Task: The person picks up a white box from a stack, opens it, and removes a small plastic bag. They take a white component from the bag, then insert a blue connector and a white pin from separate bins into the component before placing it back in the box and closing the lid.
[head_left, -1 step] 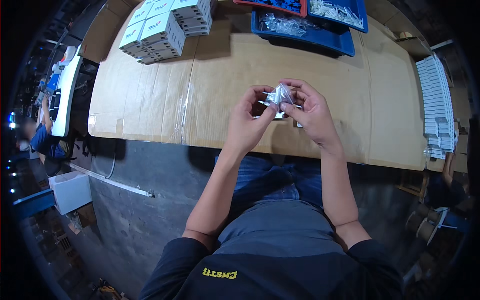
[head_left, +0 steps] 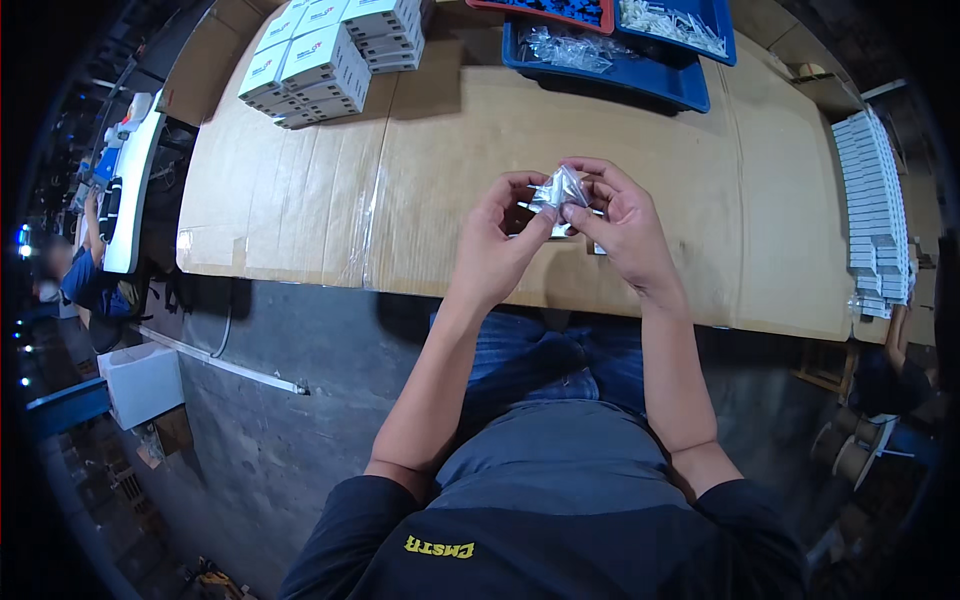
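Observation:
A small clear plastic bag (head_left: 569,183) is pinched between my two hands over the cardboard-covered table (head_left: 450,150). My left hand (head_left: 508,225) grips its left side, thumb in front and fingers curled behind. On its right side my right hand (head_left: 618,215) closes with thumb and fingers. Thin white pieces stick out by the left fingertips, but I cannot make out their exact kind. Something pale shows just under the thumbs, mostly hidden by the hands.
White boxes (head_left: 325,65) are stacked at the back left. Blue trays (head_left: 640,88) at the back hold clear plastic bags and white parts; a red tray (head_left: 545,13) holds blue parts. Flat white boxes (head_left: 873,210) pile at the right edge. Other people work at both sides.

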`<state>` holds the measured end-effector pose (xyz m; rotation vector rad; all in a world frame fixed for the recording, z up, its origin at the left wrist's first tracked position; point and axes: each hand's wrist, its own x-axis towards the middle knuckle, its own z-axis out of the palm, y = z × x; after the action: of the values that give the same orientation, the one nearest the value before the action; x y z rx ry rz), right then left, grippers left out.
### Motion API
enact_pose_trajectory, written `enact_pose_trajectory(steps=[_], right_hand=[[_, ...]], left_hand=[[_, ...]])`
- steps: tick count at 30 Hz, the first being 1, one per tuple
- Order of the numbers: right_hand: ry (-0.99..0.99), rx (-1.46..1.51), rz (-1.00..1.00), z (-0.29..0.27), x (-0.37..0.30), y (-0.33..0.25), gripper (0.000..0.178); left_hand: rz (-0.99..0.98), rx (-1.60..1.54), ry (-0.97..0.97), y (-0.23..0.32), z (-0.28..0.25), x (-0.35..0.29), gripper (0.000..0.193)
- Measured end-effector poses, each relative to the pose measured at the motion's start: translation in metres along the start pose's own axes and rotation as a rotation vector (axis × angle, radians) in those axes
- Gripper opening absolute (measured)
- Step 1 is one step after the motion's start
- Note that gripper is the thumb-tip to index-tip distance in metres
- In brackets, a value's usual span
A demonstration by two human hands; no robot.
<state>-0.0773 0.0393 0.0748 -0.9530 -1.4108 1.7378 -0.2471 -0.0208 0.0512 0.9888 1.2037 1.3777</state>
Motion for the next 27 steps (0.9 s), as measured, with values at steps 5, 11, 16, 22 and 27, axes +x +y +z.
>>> enact_pose_trajectory(steps=[5,11,16,22,27], right_hand=[[0.064,0.004,-0.124,0.006,-0.002,0.003,0.043],[0.074,0.012,-0.123,0.003,-0.006,0.002,0.039],[0.103,0.041,-0.107,0.003,-0.005,0.009,0.035],[0.107,0.032,-0.130,-0.001,-0.001,0.017,0.031],[0.070,-0.018,-0.062,-0.009,-0.001,0.014,0.035]], left_hand=[[-0.089,-0.097,-0.020,0.011,0.004,-0.003,0.034],[-0.165,-0.122,-0.052,0.004,-0.004,-0.001,0.032],[-0.166,-0.013,-0.057,0.007,-0.002,0.002,0.031],[-0.104,0.071,-0.049,0.009,-0.001,-0.002,0.028],[-0.125,0.086,-0.057,0.005,0.001,-0.001,0.023]])
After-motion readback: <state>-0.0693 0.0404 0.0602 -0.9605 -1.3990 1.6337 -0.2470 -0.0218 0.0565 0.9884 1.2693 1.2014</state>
